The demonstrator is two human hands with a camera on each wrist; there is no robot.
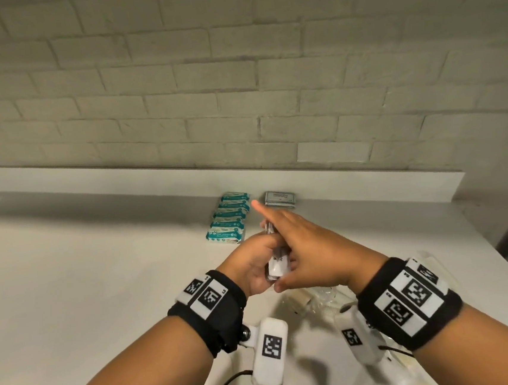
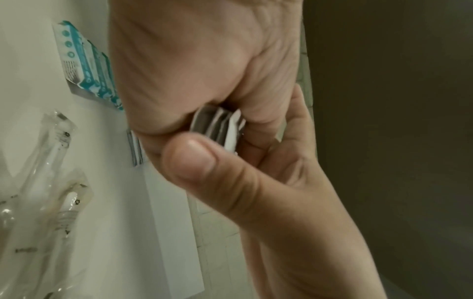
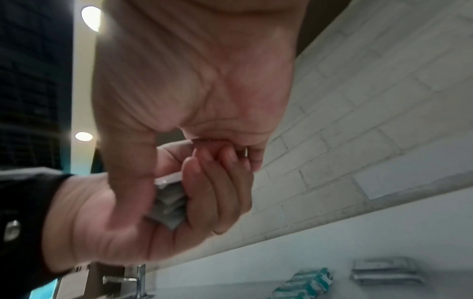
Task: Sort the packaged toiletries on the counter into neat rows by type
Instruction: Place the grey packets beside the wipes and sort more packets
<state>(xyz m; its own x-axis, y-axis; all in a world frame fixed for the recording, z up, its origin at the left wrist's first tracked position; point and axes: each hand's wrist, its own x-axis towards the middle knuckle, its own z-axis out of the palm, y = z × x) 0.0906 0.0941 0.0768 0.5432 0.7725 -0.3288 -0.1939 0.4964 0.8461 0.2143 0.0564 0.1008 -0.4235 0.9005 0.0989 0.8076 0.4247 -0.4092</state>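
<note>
Above the white counter both hands meet around a small stack of grey-and-white sachets. My left hand cups the stack from below, fingers curled round it. My right hand lies over it, thumb pressed on the near end and index finger pointing straight ahead. The left wrist view shows the stack's edges behind the right thumb. In the right wrist view the sachets sit inside the left fingers. Teal packets form a row by the wall, beside a pile of grey sachets.
Clear-wrapped items lie loose on the counter under my right wrist and again in the left wrist view. A chrome faucet stands to the left. The counter ends at a tiled wall behind and drops off at its right edge.
</note>
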